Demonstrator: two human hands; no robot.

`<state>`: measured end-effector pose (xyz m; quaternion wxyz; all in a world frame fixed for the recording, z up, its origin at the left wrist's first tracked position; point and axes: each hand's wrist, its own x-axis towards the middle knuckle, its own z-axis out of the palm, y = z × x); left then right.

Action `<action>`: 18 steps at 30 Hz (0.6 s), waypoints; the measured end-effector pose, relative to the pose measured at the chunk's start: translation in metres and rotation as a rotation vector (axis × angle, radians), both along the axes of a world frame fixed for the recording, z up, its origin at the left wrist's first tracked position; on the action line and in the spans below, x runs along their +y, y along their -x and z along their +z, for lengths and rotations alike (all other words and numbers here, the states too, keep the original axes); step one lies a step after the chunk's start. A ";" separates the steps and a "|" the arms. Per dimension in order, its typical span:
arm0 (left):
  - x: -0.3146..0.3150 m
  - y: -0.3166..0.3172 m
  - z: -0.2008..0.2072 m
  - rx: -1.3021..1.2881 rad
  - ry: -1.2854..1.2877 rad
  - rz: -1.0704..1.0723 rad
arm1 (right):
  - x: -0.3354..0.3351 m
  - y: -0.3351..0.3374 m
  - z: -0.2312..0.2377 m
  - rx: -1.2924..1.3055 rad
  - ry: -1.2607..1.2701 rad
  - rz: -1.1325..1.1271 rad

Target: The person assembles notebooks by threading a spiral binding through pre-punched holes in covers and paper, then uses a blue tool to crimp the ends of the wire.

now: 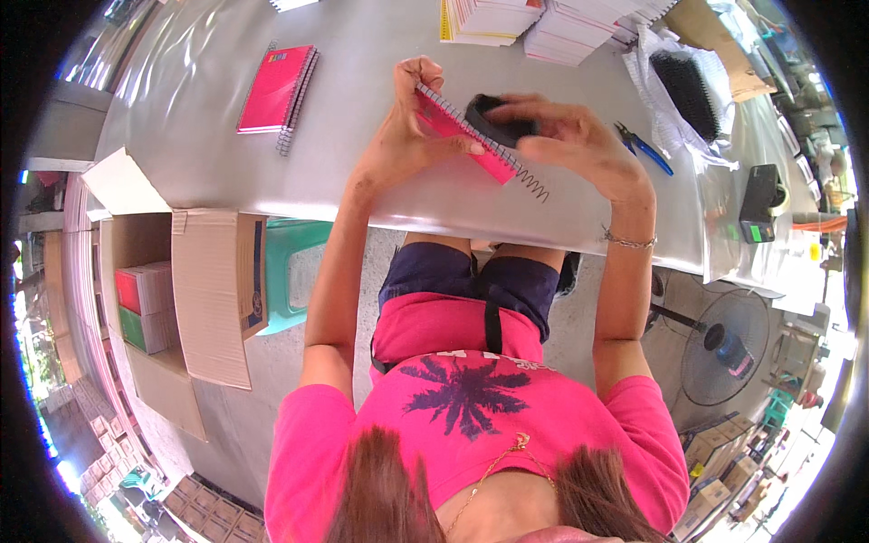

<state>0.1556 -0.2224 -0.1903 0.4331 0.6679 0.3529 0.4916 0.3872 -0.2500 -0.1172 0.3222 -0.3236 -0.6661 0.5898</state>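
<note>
Pink notebook [493, 166] tilted; wire coil [514, 163] overshooting lower end; black curved object [496, 128] alongside.

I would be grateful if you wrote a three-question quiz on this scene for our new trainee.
1. Which hand grips the pink, rectangular spiral-bound notebook: (A) left or (B) right?
2. True or false: the slim blue-handled pliers lie on the smooth grey table.
3. What juts out past the notebook's end nearest the person?

Key:
1. A: the left hand. The right hand holds a black, rounded object.
2. True.
3. A loose length of spiral binding.
</note>
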 end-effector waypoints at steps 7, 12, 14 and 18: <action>0.001 0.007 -0.007 -0.013 0.148 -0.071 | 0.001 0.013 0.005 -0.175 -0.270 -0.103; -0.005 0.004 0.008 0.026 0.153 -0.049 | 0.019 0.001 -0.005 -0.329 -0.137 -0.178; -0.008 0.000 0.009 0.034 0.184 -0.001 | 0.016 -0.008 -0.009 -0.420 -0.203 -0.330; -0.017 -0.019 -0.002 -0.082 0.172 0.132 | 0.006 -0.047 -0.034 -0.662 -0.645 -0.724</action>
